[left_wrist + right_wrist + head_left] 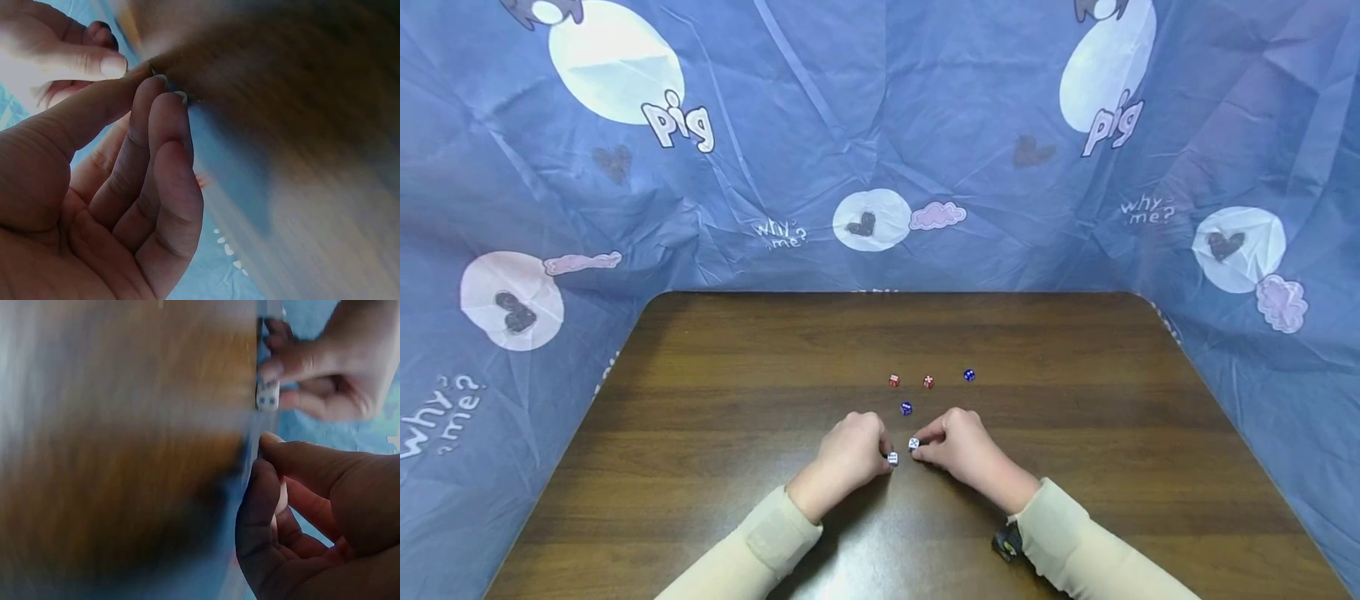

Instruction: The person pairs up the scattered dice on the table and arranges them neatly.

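Observation:
Near the middle of the table, my left hand (852, 450) pinches a white die (892, 458) between thumb and fingertips. That same white die (267, 399) shows at the left fingertips in the right wrist view. A second white die (913, 444) sits a short gap to the right, pinched by my right hand (966, 450) with thumb and index finger. In the left wrist view, the left hand's (131, 181) own fingers hide its die. The right hand's (312, 512) fingers likewise cover most of its die in the right wrist view.
Beyond the hands lie a blue die (906, 408), a red die (894, 381), another red die (928, 382) and a second blue die (970, 375). The brown wooden table (700, 400) meets a blue printed cloth (880, 150) at its far and side edges.

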The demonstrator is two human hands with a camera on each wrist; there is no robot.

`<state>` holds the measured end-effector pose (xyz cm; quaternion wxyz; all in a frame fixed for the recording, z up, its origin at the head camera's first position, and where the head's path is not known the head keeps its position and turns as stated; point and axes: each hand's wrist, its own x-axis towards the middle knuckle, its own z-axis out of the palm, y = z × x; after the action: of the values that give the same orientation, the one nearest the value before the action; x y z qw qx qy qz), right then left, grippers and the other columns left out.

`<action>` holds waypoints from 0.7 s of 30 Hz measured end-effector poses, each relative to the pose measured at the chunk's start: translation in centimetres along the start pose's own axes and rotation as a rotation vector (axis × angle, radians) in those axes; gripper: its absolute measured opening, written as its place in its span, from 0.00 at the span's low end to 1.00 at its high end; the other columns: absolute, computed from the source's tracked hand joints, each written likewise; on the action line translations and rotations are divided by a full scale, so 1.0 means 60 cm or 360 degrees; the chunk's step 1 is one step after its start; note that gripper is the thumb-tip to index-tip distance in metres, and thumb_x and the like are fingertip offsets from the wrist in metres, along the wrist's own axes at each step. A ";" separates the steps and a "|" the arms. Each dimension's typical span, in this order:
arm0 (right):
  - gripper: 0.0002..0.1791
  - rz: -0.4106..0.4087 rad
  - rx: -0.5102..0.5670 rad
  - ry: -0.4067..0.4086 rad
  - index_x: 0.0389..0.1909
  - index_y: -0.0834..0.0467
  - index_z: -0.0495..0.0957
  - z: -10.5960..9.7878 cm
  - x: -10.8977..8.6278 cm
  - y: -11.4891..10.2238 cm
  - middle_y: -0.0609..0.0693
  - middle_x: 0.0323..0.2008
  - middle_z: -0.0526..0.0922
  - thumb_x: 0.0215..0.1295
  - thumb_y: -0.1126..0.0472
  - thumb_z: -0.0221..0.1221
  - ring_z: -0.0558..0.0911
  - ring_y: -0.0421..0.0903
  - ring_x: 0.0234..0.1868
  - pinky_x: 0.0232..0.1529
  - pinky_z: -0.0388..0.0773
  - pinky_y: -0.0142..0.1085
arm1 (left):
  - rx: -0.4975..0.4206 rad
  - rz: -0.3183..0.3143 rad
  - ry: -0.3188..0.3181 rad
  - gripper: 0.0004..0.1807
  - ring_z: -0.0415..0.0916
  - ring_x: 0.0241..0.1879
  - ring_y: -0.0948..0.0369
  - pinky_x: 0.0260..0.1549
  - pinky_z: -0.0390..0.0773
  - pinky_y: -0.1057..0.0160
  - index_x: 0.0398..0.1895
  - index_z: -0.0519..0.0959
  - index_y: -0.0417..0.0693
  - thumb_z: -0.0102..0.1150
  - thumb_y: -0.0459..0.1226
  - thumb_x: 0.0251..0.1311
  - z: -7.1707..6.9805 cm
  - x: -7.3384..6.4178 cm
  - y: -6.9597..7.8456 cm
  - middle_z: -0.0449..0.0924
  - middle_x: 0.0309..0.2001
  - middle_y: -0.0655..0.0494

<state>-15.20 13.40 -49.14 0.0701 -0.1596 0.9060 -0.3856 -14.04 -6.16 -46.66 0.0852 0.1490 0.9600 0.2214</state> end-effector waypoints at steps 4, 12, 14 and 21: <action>0.05 -0.0052 -0.0009 -0.0059 0.31 0.55 0.91 0.011 -0.004 -0.009 0.36 0.20 0.83 0.53 0.66 0.76 0.74 0.33 0.21 0.22 0.72 0.31 | -0.0022 0.0008 0.0005 0.12 0.76 0.23 0.61 0.22 0.76 0.57 0.15 0.84 0.58 0.82 0.37 0.41 0.001 0.000 -0.002 0.77 0.20 0.67; 0.06 -0.0113 -0.0023 -0.0050 0.31 0.55 0.91 0.020 -0.002 -0.012 0.39 0.23 0.86 0.52 0.65 0.76 0.76 0.33 0.22 0.23 0.73 0.32 | -0.0025 0.0011 0.0021 0.13 0.75 0.22 0.61 0.21 0.75 0.57 0.15 0.82 0.59 0.82 0.37 0.40 0.001 0.002 -0.004 0.76 0.19 0.66; 0.06 -0.0121 -0.0018 -0.0045 0.31 0.55 0.91 0.021 -0.003 -0.012 0.39 0.23 0.86 0.52 0.66 0.76 0.75 0.32 0.22 0.22 0.73 0.31 | -0.0028 0.0016 0.0022 0.13 0.75 0.21 0.62 0.22 0.76 0.55 0.14 0.82 0.59 0.81 0.36 0.40 0.002 0.002 -0.005 0.76 0.19 0.67; 0.07 -0.0128 -0.0005 -0.0051 0.32 0.57 0.91 0.019 -0.004 -0.015 0.40 0.18 0.81 0.52 0.67 0.76 0.72 0.32 0.19 0.19 0.69 0.30 | -0.0026 0.0011 0.0022 0.15 0.74 0.21 0.61 0.19 0.74 0.56 0.13 0.81 0.60 0.81 0.36 0.40 0.004 0.002 -0.003 0.76 0.19 0.65</action>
<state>-14.46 12.10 -49.29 0.0688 -0.2020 0.8983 -0.3841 -14.16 -6.18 -46.99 0.0789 0.1500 0.9582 0.2305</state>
